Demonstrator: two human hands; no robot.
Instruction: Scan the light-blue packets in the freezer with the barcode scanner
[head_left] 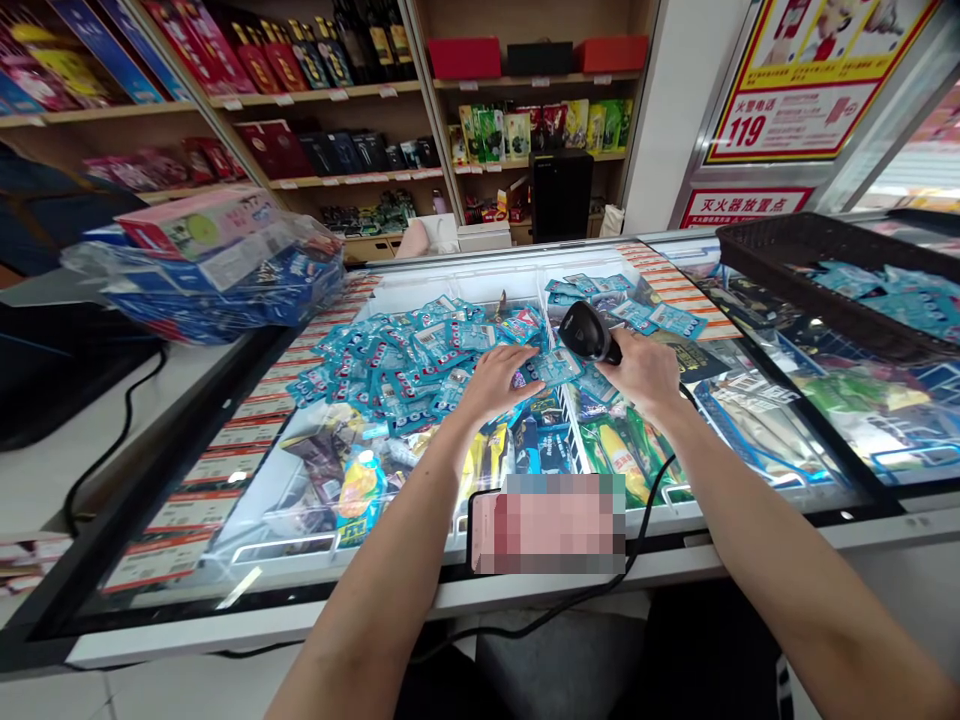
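My right hand (pixel 643 375) is wrapped around the handle of a black barcode scanner (pixel 585 332). The scanner's head points left, over a small blue packet (pixel 559 367). Beside that packet's left edge is my left hand (pixel 499 385), fingers stretched and thumb apart; whether it touches the packet I cannot tell. A wide heap of similar blue packets (pixel 397 365) covers the freezer's glass top to the left of my hands. Another group of blue packets (pixel 675 320) lies beyond and right of the scanner.
A phone (pixel 484 530) rests at the front edge of the chest freezer (pixel 300 610). The scanner's black cable (pixel 649 505) curves past it. On the right, a dark basket (pixel 825 300) holds more blue packets. Plastic-wrapped boxes (pixel 217 270) stand at left; stocked shelves (pixel 322 95) rise behind.
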